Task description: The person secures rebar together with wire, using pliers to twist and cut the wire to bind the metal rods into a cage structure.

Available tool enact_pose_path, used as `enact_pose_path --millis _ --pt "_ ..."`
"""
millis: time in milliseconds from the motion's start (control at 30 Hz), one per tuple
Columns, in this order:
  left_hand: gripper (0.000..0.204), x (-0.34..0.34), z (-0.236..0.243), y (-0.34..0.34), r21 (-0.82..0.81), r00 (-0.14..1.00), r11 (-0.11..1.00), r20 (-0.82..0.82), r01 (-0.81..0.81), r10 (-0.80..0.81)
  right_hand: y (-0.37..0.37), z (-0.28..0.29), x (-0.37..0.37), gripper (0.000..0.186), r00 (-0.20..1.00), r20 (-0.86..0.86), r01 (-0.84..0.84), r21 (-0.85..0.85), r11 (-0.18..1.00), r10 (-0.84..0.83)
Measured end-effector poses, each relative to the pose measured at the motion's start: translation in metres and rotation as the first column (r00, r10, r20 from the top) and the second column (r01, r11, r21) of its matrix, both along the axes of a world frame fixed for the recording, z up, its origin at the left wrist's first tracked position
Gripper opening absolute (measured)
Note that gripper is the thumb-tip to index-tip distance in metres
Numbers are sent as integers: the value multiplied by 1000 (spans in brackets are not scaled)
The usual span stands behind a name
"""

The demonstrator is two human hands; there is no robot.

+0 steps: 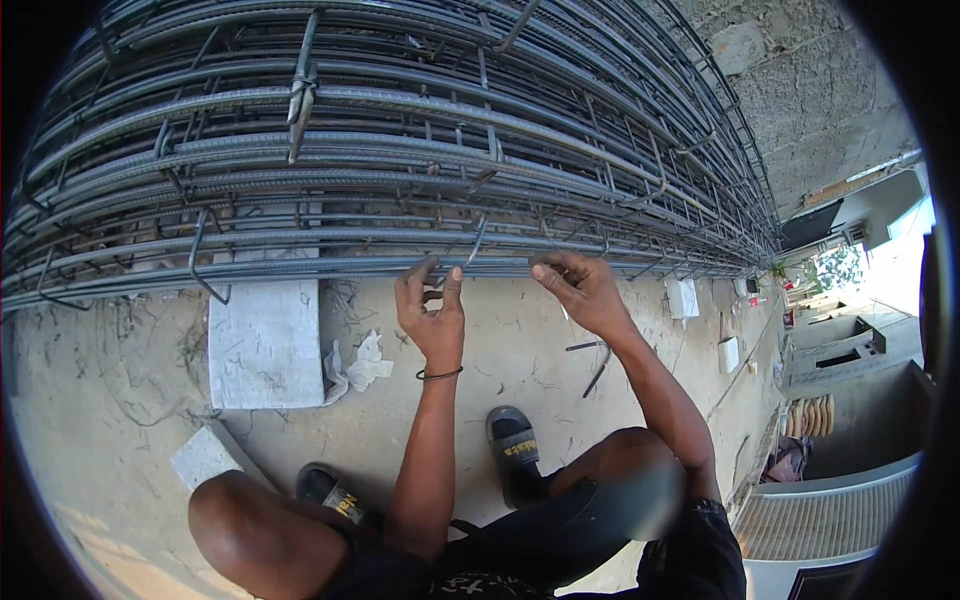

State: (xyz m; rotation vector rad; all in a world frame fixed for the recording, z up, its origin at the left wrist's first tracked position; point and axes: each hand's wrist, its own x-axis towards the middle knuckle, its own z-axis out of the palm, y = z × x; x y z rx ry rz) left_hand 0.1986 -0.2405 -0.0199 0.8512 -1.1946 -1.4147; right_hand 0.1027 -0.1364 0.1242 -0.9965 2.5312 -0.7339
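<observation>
At the far left a pale concrete block (pixel 265 345) stands on the concrete floor (pixel 100 400) under the rebar cage (pixel 400 150), with a smaller block (pixel 205 455) lying near the squatting person's knee. Just right of the tall block lies a crumpled white rag (pixel 360 365).

The left hand (pixel 432 310) is raised to the cage's lowest long bar (pixel 300 268), its thumb and forefinger pinched close together at the bar where a bent stirrup leg (pixel 477 240) comes down; what they pinch is too thin to make out, perhaps tie wire. The other fingers are loosely curled, and a dark band sits on the wrist.

The right hand (pixel 580 290) is just to the right at the same bar, fingers curled inward with the tips near the thumb; whether it has hold of anything cannot be told.

Below the hands, two dark sandals (pixel 515 450) are planted on the floor, and a short loose rod (pixel 597 372) lies near the right forearm.

The cage runs on to the right toward a block wall (pixel 800 90), its lower edge raised off the floor. White blocks (pixel 683 298) sit beneath it farther along, and open floor runs beside the cage.
</observation>
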Motion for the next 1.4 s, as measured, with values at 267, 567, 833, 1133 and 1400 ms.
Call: enact_pose_path --millis 267,567,833,1133,1400 --pt "23 -6 -42 1 458 987 886 -161 73 1 -83 -14 1 44 985 -171 34 227 973 5" --pt "21 -42 -106 -22 576 592 155 -802 802 -80 -83 -41 -3 30 958 -282 -27 77 997 48" --pt "12 -35 -104 -9 560 570 378 -816 737 97 -86 -35 0 29 997 -53 -60 -139 988 53" --pt "3 -36 -116 -32 549 671 534 -740 643 -48 -96 -41 -9 29 992 -68 -117 -156 981 108" --pt "19 -37 -110 -27 516 753 711 -657 477 -28 -101 -28 -13 33 990 99 -94 -105 990 104"
